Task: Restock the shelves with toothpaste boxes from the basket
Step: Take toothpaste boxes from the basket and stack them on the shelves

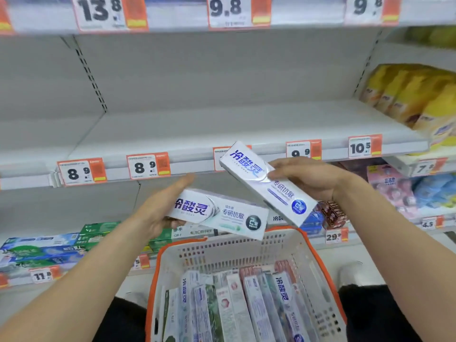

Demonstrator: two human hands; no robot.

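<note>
My left hand (161, 208) holds a white toothpaste box with a green and black mark (222, 214), lying almost level, its left end in my palm with the thumb under it. My right hand (311, 177) grips a second white box with blue print (264, 183), tilted with its far end up toward the shelf edge. Both boxes hang above the white basket with an orange rim (328, 290), which holds several more toothpaste boxes (237, 307) standing on end. The white shelf (197, 129) in front of me is bare.
Price tags (148, 166) line the shelf's front edge. Yellow packs (414, 95) stand at the shelf's right end. Green and blue toothpaste boxes (49, 248) lie on the lower shelf at left; pink and blue packs (404, 191) sit at lower right.
</note>
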